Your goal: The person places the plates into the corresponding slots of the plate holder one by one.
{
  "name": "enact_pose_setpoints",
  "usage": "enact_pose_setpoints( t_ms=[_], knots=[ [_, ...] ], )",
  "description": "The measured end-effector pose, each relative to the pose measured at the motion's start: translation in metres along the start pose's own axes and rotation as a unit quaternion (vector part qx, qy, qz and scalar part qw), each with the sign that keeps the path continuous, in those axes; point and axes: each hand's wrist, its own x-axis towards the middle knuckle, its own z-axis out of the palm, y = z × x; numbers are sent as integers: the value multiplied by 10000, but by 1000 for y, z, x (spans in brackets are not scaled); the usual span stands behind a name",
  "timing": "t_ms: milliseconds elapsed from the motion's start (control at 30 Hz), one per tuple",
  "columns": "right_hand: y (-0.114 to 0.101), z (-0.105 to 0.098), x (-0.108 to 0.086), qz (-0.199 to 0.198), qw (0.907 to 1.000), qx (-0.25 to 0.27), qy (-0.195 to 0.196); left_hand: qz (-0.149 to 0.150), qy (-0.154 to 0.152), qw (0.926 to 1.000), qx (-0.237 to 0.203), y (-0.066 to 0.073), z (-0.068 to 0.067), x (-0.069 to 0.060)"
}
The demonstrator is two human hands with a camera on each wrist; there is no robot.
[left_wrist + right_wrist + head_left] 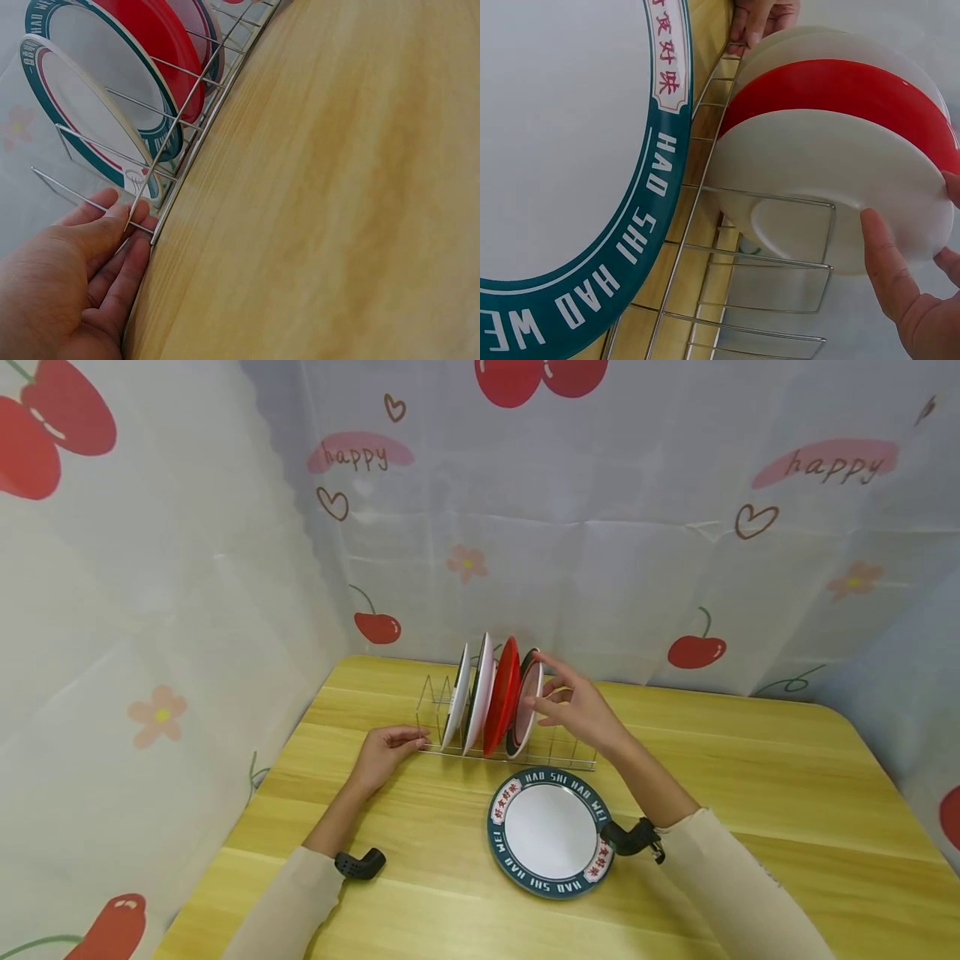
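Several plates stand on edge in a wire rack (pixel 577 766): two white ones at its left, a red plate (pixel 502 697), and a white-backed plate (pixel 531 706) rightmost. My right hand (pixel 585 710) holds that rightmost plate, fingers at its upper rim and thumb against its back; in the right wrist view the thumb touches the white back (pixel 810 165). My left hand (pixel 382 760) pinches the rack's left end; in the left wrist view thumb and fingers (pixel 124 225) close on the wire corner. A green-rimmed plate (pixel 551 831) lies flat in front of the rack.
The rack stands on a wooden table (pixel 420 893) near its back edge. Behind and at the left hangs a printed sheet (pixel 600 568). Empty wire slots show at the rack's right end and its left end.
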Motion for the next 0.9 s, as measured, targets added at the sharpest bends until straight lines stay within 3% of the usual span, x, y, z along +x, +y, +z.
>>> enact_pose_setpoints(
  t_ms=[100,333,533,900],
  knots=[
    [1,-2,-3,-33,10000,-36,6,-44,-55,10000,-19,13,3,-2],
    [3,-12,-24,-176,9997,-112,104,-34,-78,10000,34,15,3,-2],
    [10,-23,-47,-17,9991,-325,256,-38,-65,10000,-1,14,2,-3],
    [33,-35,-96,257,9991,-279,186,-16,-113,9999,34,17,2,-3]
  ],
)
